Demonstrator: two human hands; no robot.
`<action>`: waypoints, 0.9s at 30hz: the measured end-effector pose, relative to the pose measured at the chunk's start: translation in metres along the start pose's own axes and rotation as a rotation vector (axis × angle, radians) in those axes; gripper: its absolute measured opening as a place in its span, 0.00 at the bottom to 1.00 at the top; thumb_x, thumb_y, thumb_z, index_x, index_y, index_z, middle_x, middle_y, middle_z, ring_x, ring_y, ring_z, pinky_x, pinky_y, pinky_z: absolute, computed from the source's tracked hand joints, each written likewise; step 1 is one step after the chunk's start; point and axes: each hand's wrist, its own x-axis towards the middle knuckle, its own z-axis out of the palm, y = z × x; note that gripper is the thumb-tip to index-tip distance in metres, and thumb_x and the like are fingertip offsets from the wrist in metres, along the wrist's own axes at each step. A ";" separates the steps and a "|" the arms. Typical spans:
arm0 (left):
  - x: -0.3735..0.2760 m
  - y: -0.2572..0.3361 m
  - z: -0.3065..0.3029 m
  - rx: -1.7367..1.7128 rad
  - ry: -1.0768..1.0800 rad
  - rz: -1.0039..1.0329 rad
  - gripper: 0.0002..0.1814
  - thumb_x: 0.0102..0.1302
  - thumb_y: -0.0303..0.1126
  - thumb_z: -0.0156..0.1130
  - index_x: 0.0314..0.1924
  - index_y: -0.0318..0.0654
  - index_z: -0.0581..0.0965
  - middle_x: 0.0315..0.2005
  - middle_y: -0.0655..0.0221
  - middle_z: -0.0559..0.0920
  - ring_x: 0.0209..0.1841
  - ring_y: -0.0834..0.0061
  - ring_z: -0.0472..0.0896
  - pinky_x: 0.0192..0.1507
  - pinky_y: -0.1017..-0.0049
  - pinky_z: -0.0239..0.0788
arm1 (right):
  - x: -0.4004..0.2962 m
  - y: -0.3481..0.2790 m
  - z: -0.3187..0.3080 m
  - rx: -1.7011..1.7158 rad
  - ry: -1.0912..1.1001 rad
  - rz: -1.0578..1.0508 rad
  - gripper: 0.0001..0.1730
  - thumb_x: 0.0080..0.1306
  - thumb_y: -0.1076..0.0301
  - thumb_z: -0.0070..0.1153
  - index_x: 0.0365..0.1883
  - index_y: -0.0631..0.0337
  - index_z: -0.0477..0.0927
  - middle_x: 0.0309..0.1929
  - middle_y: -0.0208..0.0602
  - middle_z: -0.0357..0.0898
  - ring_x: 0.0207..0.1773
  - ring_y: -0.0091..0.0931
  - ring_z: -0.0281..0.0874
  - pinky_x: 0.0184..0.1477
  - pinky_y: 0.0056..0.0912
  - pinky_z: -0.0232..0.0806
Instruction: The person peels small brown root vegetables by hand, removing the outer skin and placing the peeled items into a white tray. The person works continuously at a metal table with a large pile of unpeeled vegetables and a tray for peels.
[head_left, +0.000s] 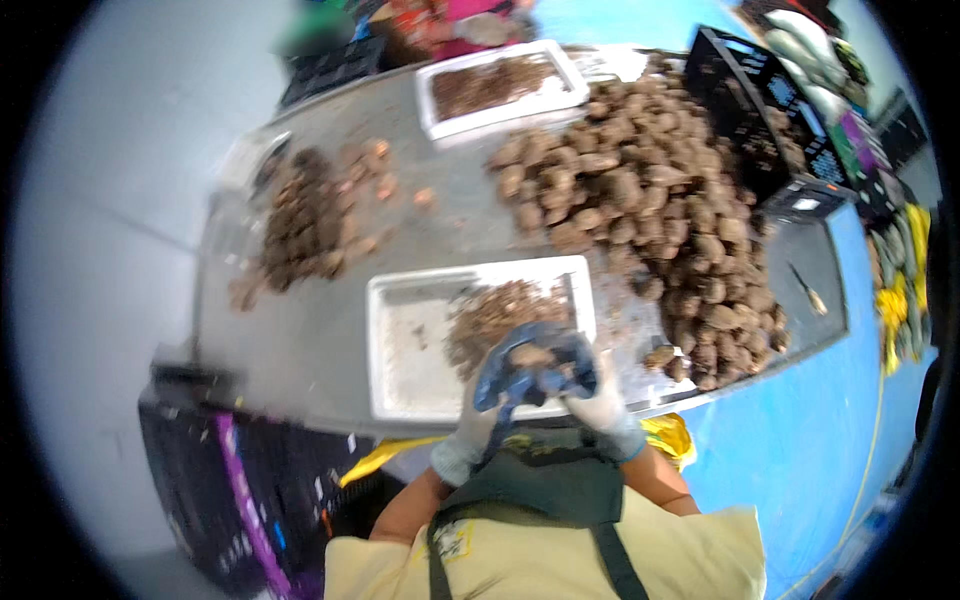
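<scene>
Both my hands wear white and dark blue coated work gloves and meet over the near right part of a white foam tray (380, 337). Between my left hand (495, 382) and my right hand (589, 382) is a brown root vegetable (531, 355), blurred, with the fingers of both hands around it. Whether a tool is in either hand cannot be told. Under and beyond the gloves, brown peelings (517, 300) lie in the tray, mostly in its right half. To the right spreads a large heap of brown, unpeeled taro-like roots (630, 187).
Another white foam tray (427, 112) with brown scraps stands at the far edge. A smaller pile of roots (300, 225) lies left. A black plastic crate (742, 112) is tipped at the back right; a knife (808, 289) lies on the metal table (292, 352). Someone in pink is across the table.
</scene>
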 end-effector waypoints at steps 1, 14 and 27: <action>0.002 -0.005 0.000 0.022 -0.002 -0.014 0.28 0.69 0.43 0.56 0.63 0.33 0.66 0.52 0.61 0.76 0.46 0.73 0.79 0.44 0.75 0.76 | 0.003 0.003 0.002 0.072 -0.010 -0.025 0.31 0.56 0.72 0.65 0.58 0.66 0.69 0.55 0.45 0.74 0.58 0.27 0.73 0.60 0.32 0.67; 0.010 -0.020 -0.010 0.102 0.063 -0.110 0.22 0.71 0.41 0.55 0.61 0.39 0.71 0.28 0.68 0.80 0.29 0.80 0.78 0.32 0.77 0.73 | 0.093 0.007 -0.174 0.651 0.403 0.018 0.24 0.72 0.48 0.44 0.51 0.58 0.76 0.39 0.39 0.80 0.40 0.27 0.79 0.41 0.29 0.74; 0.013 -0.032 -0.022 0.037 -0.001 -0.164 0.24 0.70 0.37 0.57 0.62 0.34 0.69 0.48 0.62 0.79 0.42 0.75 0.79 0.43 0.74 0.76 | 0.115 -0.010 -0.281 -1.413 0.551 0.398 0.38 0.59 0.48 0.62 0.64 0.56 0.67 0.63 0.50 0.68 0.65 0.41 0.67 0.65 0.39 0.62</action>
